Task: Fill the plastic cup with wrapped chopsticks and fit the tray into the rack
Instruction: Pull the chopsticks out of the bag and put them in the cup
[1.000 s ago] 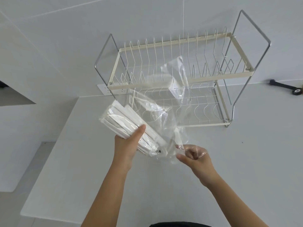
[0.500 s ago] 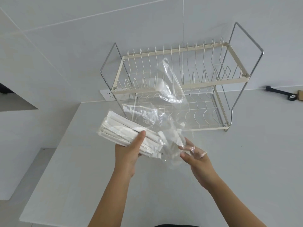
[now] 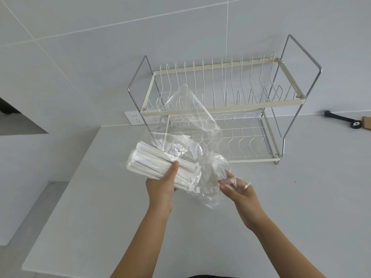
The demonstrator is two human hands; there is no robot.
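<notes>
- Two hands up over the counter (image 3: pixel 100 197), well apart. Your left hand (image 3: pixel 161 187) is clamped on the bundle of wrapped chopsticks (image 3: pixel 158 166), thumb across the top, fingers under it.
- Your right hand (image 3: pixel 237 194) is loosely curled, fingers spread, with the clear plastic bag (image 3: pixel 198 121) draped over them. Looks like a light pinch on the film, but you can't tell how firm from this view.
- Bundle sits half out of the bag mouth, tilted, its far end toward the upper left. Step in hand reads as stripping the bag off the chopsticks.
- Risk: the wrappers are slick and the loose ends fan out near your palm, so a hard tug on the bag could drag a few sticks out and scatter them on the counter.
- Risk: the billowing film hangs right in front of the rack (image 3: pixel 220 109) and could snag on its wire prongs.
- Plastic cup and tray are not in view, so you still have to find them.
- Far right, a black tool (image 3: pixel 341 119) lies on the counter by the wall, well clear.
</notes>
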